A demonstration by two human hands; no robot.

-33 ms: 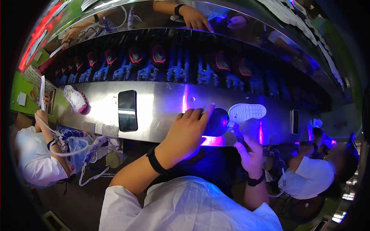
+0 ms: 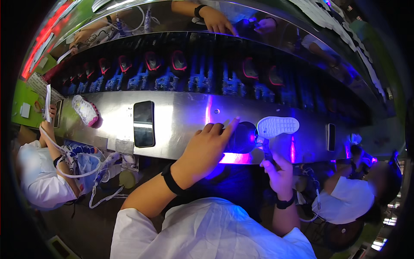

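My left hand (image 2: 208, 144) rests, back up, on a dark rounded piece (image 2: 245, 137), its index finger stretched out and the other fingers curled over the near side. The piece's kind is hard to make out in the blue-violet light, and the hand partly covers it. In my right hand (image 2: 281, 175) is a slim dark-handled tool (image 2: 266, 151), its pale end close to the right side of the dark piece. Just beyond that end, a white shoe sole (image 2: 279, 125) lies with its ridged face showing.
A metal bench (image 2: 185, 112) carries a phone (image 2: 144, 124), a white-and-pink shoe (image 2: 85, 110) and another dark phone-like device (image 2: 330, 137). Behind it runs a dark rack (image 2: 172, 82) of pink-edged shoe parts. Co-workers sit at left (image 2: 43, 177) and right (image 2: 345, 198), with hoses (image 2: 97, 172) hanging nearby.
My right hand and its tool have shifted very slightly left. Everything else looks the same.
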